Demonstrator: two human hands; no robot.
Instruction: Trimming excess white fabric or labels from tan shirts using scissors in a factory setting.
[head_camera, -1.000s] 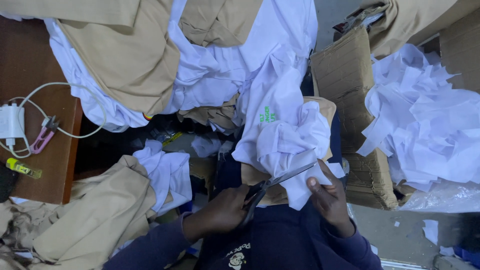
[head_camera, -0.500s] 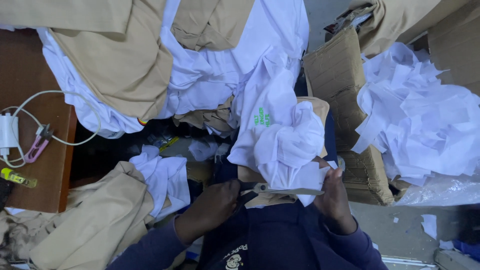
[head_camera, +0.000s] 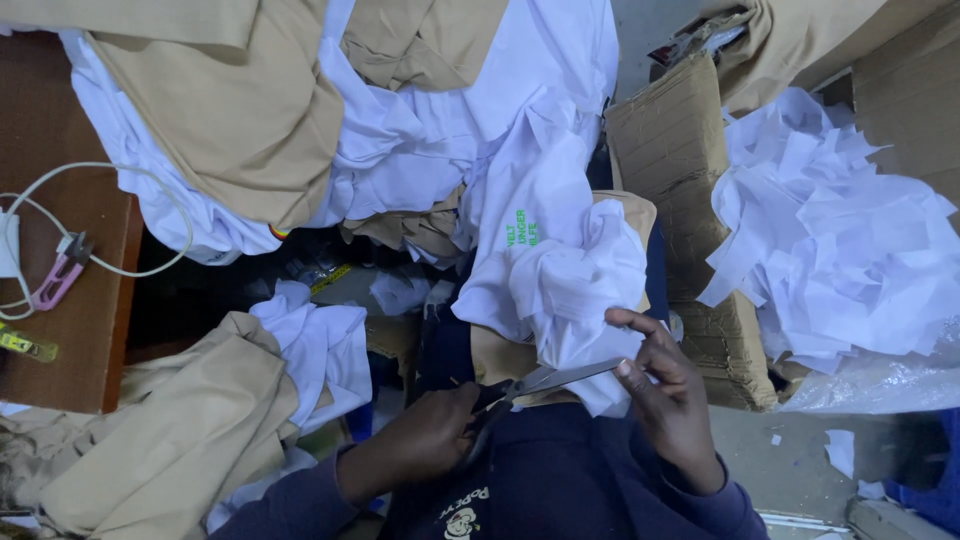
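Two hands work close in: the left hand (head_camera: 425, 440) is closed on the scissors (head_camera: 545, 383), blades parted at the hem of the white garment (head_camera: 560, 270) on the lap, while the right hand (head_camera: 665, 400) pinches that cloth. The fingertips (head_camera: 625, 368) touch the blade and risk a nick; beyond, the cardboard box (head_camera: 690, 200) overflows with white scraps (head_camera: 840, 240).

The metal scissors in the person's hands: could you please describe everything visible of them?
The metal scissors have grey blades and dark handles. The left hand grips the handles, hiding them mostly. The blades look nearly closed, pointing right, roughly level, under the bunched white cloth. The right hand touches the blade tip with a fingertip and holds the cloth's edge.
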